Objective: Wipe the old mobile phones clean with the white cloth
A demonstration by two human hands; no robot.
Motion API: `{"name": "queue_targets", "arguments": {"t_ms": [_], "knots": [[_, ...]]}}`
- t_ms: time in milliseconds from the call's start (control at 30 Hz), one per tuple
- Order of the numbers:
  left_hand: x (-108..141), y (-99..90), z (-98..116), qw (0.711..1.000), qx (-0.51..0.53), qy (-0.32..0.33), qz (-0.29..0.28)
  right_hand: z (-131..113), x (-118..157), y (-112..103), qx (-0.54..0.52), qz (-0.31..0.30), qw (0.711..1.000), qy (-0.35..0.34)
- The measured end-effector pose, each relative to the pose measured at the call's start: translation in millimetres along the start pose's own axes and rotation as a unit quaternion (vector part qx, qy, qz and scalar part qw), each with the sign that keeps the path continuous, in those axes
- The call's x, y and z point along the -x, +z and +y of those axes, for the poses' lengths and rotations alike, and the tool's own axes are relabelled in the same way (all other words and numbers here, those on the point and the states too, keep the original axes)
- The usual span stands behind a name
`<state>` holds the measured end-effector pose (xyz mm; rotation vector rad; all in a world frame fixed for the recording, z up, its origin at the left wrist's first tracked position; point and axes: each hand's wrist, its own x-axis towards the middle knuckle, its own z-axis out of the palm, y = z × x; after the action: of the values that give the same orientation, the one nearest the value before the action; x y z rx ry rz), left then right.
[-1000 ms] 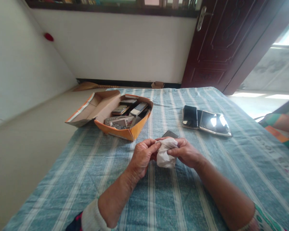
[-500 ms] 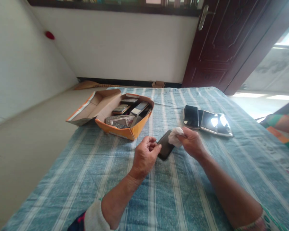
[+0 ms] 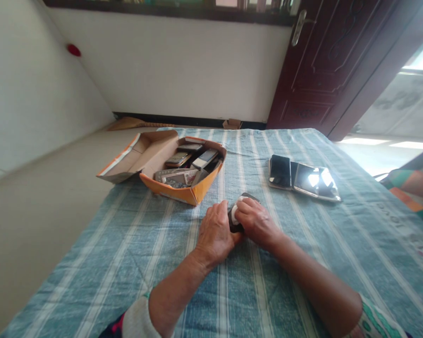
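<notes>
A dark phone (image 3: 236, 227) is held just over the striped cloth, mostly covered by my hands. My left hand (image 3: 216, 232) grips it along its left and near side, thumb at the lower edge. My right hand (image 3: 255, 220) is closed on a crumpled white tissue (image 3: 234, 213) and presses it against the face of the phone. Only the far end and a strip at the left of the phone show.
An open orange cardboard box (image 3: 204, 188) with several old phones (image 3: 178, 158) stands left of my hands, its lid folded back. At the right lie a black phone (image 3: 279, 170) and shiny, glaring devices (image 3: 315, 180). A blue striped cloth (image 3: 127, 244) covers the table.
My right hand has moved left and down, bringing the tissue from the phone's right edge onto its face. My left hand has turned and wrapped further around the phone.
</notes>
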<state>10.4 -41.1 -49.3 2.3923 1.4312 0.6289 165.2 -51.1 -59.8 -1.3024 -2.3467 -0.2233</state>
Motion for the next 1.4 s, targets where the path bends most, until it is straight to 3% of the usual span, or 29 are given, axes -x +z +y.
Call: {"name": "queue_targets", "arguments": {"t_ms": [300,367,467,567,667,900,1400], "knots": [[1.3,2.1,-2.7,0.999,0.047,0.004,0.010,-4.6,10.6,-7.7,-0.089,0.023,0.994,-0.065],[1.6,1.1,-2.6,0.999,0.048,0.003,0.007,6.8,13.1,-11.1,-0.079,0.053,0.995,-0.029],[1.7,-0.2,-0.4,0.999,0.040,0.004,0.003,26.7,14.2,-12.2,-0.012,0.103,0.991,0.078],[2.4,0.1,2.5,0.999,0.036,0.002,0.009,34.0,11.2,-5.9,0.038,0.068,0.992,0.099],[3.4,1.2,3.9,0.999,0.045,-0.003,0.013,27.6,7.0,2.5,0.057,0.024,0.996,0.069],[3.6,3.4,3.8,0.998,0.052,-0.005,0.026,10.5,5.8,6.3,0.039,0.024,0.999,0.027],[2.9,6.3,-1.0,0.999,0.022,0.017,0.038,-21.8,14.1,-8.8,-0.176,0.077,0.981,-0.013]]}}
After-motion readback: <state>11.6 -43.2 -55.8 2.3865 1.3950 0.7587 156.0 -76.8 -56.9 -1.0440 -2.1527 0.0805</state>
